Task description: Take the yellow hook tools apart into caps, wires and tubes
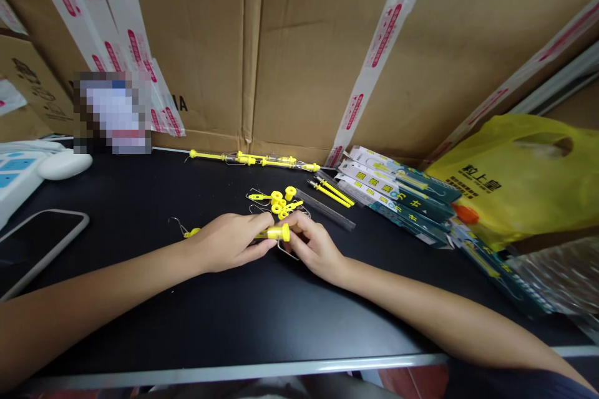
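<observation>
Yellow-capped tube [281, 233]: just in front of the loose yellow parts [276, 197], body mostly covered
Left hand [234, 240]: clamped round the tube
Right hand [318, 248]: fingertips partly hidden; cannot tell what they grip
Phone [40, 240]: left of the parts, cut off

Black counter [234, 324] with a pale grey edge [243, 370], big taped-up cardboard boxes [309, 68] basically walling off the back, bit of reddish floor [418, 380] peeking out below, soft sheen up front
</observation>
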The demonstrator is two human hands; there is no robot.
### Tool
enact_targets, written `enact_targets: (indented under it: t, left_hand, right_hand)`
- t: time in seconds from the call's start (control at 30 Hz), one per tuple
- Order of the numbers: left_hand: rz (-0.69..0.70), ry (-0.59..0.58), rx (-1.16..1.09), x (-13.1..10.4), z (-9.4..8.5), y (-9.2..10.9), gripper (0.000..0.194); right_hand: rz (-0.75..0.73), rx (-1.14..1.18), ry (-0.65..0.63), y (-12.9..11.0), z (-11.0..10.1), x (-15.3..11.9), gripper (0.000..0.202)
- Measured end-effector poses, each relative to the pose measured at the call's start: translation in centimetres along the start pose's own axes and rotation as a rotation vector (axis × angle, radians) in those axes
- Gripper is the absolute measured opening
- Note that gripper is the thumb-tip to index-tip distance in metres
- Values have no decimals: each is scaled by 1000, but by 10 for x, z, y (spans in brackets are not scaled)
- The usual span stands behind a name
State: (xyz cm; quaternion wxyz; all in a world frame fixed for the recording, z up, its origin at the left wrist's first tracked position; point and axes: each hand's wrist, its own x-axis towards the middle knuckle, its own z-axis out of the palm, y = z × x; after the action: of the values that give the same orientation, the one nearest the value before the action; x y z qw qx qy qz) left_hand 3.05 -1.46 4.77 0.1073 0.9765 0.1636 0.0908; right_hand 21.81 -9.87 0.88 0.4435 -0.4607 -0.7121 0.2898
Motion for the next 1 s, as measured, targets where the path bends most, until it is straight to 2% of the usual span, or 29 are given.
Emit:
enact_targets:
  t: [0.13, 0.27, 0.4, 0.67, 1.0]
  left_hand:
    - [-18, -34, 0, -1, -1, 2, 22]
    - [-35, 6, 32, -1, 1, 3, 22]
    - [-63, 12, 118, -1, 4, 3, 25]
    - [-74, 1, 207, -1, 4, 2, 24]
    - [-86, 81, 239, 2, 6, 1, 26]
  right_hand:
    - [31, 63, -18, 0, 2, 0, 16]
    - [109, 223, -13, -1, 6, 1, 22]
    - [132, 245, 2, -4, 7, 2, 28]
    - [160, 234, 17, -3, 7, 5, 29]
    - [235, 461, -21, 0, 10, 5, 25]
